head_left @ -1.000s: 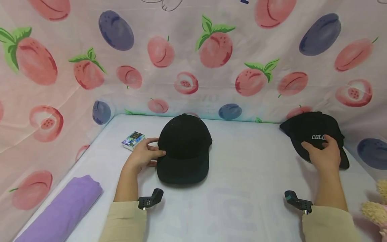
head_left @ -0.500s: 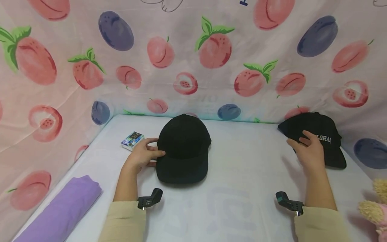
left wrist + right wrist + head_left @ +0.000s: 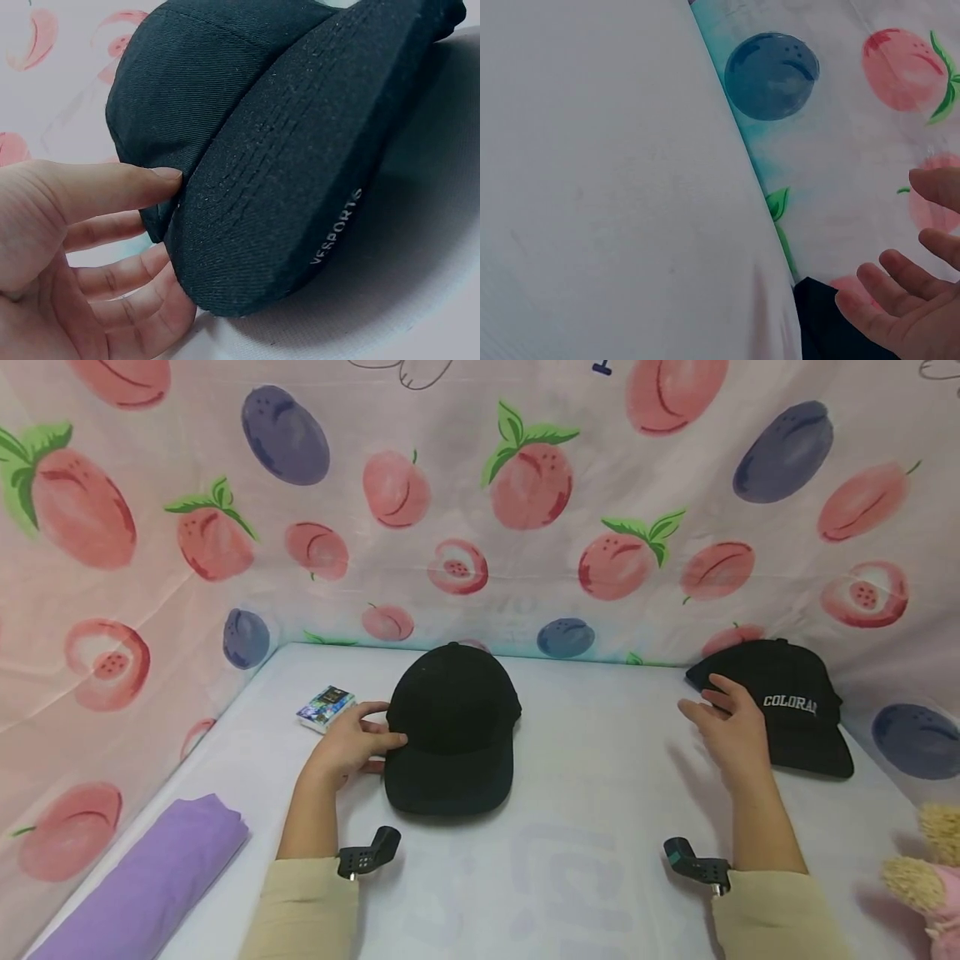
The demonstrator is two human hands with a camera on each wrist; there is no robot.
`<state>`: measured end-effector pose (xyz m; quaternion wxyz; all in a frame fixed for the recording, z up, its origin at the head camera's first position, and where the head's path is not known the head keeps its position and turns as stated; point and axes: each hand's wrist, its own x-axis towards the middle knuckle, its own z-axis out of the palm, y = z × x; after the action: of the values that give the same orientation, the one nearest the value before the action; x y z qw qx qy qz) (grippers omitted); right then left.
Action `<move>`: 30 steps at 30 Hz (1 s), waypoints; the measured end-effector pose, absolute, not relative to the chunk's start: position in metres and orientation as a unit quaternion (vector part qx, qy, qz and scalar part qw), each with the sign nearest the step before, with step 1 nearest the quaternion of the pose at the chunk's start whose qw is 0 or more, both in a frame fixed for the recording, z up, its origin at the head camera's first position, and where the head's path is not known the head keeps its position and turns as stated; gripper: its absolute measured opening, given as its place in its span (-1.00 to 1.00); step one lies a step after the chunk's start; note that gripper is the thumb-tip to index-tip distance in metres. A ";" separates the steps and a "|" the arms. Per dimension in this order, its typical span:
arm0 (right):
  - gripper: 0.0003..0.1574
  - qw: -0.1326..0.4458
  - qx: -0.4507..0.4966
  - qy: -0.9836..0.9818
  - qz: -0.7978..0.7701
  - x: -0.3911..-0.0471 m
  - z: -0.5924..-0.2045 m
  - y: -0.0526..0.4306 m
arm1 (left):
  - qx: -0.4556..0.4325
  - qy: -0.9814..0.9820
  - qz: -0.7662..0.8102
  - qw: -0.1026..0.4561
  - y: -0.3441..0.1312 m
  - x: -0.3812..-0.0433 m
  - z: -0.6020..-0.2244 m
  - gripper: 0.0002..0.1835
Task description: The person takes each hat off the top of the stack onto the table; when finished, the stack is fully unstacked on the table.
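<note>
A plain black baseball cap (image 3: pixel 453 718) stands mid-table with its brim toward me. My left hand (image 3: pixel 347 747) pinches its left edge. In the left wrist view the thumb (image 3: pixel 124 187) lies where crown meets brim (image 3: pixel 262 165), the other fingers are lower at the side, and pale lettering runs along the brim's edge. A second black cap (image 3: pixel 806 689), with white letters starting "COLORA", sits at the back right. My right hand (image 3: pixel 731 727) is raised just left of it, fingers spread and holding nothing; a dark corner of that cap (image 3: pixel 832 322) shows beneath it in the right wrist view.
A small colourful box (image 3: pixel 327 707) lies behind my left hand. Folded purple cloth (image 3: pixel 150 885) runs along the left table edge. A plush toy (image 3: pixel 918 885) is partly visible at the right. Fruit-printed fabric (image 3: pixel 517 560) hangs behind the white table (image 3: pixel 592 793).
My right hand has moved left, off the front of the lettered cap, uncovering its letters. The left hand and the plain cap have stayed put.
</note>
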<state>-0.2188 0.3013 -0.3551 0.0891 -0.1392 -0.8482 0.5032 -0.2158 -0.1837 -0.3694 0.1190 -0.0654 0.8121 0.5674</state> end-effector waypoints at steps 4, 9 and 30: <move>0.00 0.087 -0.111 -0.852 0.504 -0.219 -0.357 0.296 | -0.067 0.812 0.567 0.119 -0.184 -0.215 -0.369 -0.16; -0.01 0.082 -0.067 -0.853 0.512 -0.219 -0.358 0.292 | -0.067 0.814 0.564 0.119 -0.184 -0.216 -0.369 -0.17; -0.10 0.076 0.021 -0.862 0.501 -0.221 -0.363 0.271 | -0.069 0.817 0.560 0.115 -0.181 -0.215 -0.368 -0.18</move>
<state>-0.2210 0.2715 -0.3633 0.0757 0.0208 -0.8617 0.5012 -0.2154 -0.1805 -0.3682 0.1151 -0.0693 0.8175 0.5600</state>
